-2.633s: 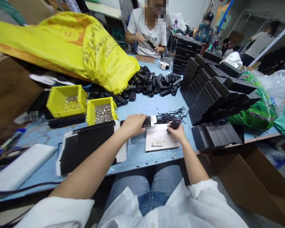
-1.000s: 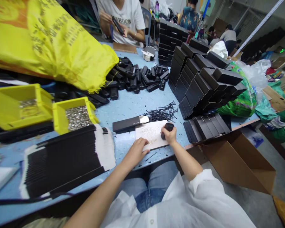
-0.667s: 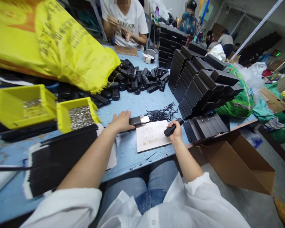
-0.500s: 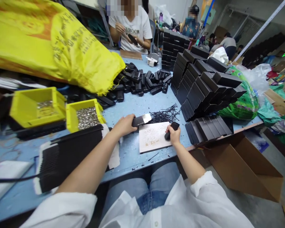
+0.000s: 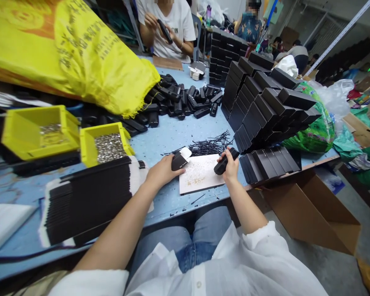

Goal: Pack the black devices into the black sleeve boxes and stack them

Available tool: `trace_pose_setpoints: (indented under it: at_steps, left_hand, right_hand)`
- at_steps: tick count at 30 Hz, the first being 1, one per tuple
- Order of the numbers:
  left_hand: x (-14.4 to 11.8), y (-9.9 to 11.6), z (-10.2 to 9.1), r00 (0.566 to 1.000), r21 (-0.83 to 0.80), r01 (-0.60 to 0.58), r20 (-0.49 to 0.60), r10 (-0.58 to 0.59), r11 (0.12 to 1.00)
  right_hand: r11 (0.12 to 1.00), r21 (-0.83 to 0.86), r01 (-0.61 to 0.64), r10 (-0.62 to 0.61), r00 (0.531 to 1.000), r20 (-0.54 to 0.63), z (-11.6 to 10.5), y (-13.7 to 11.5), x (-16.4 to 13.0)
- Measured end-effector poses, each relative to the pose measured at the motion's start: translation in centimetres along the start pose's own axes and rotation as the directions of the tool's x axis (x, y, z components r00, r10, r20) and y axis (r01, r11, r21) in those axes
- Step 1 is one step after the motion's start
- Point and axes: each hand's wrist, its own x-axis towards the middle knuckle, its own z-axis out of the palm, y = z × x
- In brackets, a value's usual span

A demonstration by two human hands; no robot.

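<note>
My left hand (image 5: pixel 160 172) is wrapped round a small black carton (image 5: pixel 177 161), whose open end with a white inner flap points right. In my right hand (image 5: pixel 232 167) is a black oblong plastic piece (image 5: pixel 222 165), tilted up to the right; its exact kind I cannot make out. Both hands are above the edges of a white board (image 5: pixel 200 174) scattered with brown specks. Behind the board lies a heap of thin black sticks (image 5: pixel 209 144). Flat black cartons (image 5: pixel 89 199) lie stacked under and beside my left forearm.
Black boxes (image 5: pixel 265 111) are piled high at the right. Yellow bins (image 5: pixel 106 154) with small metal parts stand at the left, near a yellow sack (image 5: pixel 105 65) and loose black pieces (image 5: pixel 185 100). Across the table a person (image 5: pixel 169 33) handles a black piece. A brown carton (image 5: pixel 311 218) stands below.
My left hand has turned the carton so its open end tips upward. My right hand has raised and tilted the black piece slightly. The view has shifted a little.
</note>
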Motion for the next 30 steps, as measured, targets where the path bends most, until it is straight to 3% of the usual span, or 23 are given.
trace_pose_setpoints:
  at_steps: [5,9,12,23,25,30]
  left_hand:
    - [-1.9,1.4,0.1,0.999,-0.044,0.025,-0.042,-0.027,0.999]
    - [-3.3,2.2,1.2,0.998,-0.124,0.056,-0.003,-0.057,0.991]
    - [-4.2,2.4,2.1,0.998,-0.15,0.06,0.036,-0.055,0.987]
    - [-8.0,0.2,3.2,0.997,-0.306,0.035,-0.056,-0.054,0.951]
    - [-8.1,0.0,3.5,0.996,-0.313,0.036,-0.063,-0.059,0.949]
    - [-8.2,-0.5,4.1,0.994,-0.315,0.044,-0.082,-0.074,0.948]
  right_hand:
    - [0.974,-0.169,0.153,-0.143,0.987,0.069,-0.7,0.7,1.2]
    - [0.967,-0.216,0.137,-0.144,0.989,-0.018,-1.2,3.0,1.5]
    - [0.974,-0.202,0.106,-0.112,0.993,-0.019,-1.3,4.1,1.5]
    - [1.0,0.022,-0.003,0.002,0.998,0.056,-0.7,0.8,0.8]
    - [0.999,0.011,0.039,-0.04,0.996,0.079,-0.4,0.7,0.4]
    - [0.936,-0.235,0.261,-0.219,0.957,0.192,-0.7,2.6,-1.1]
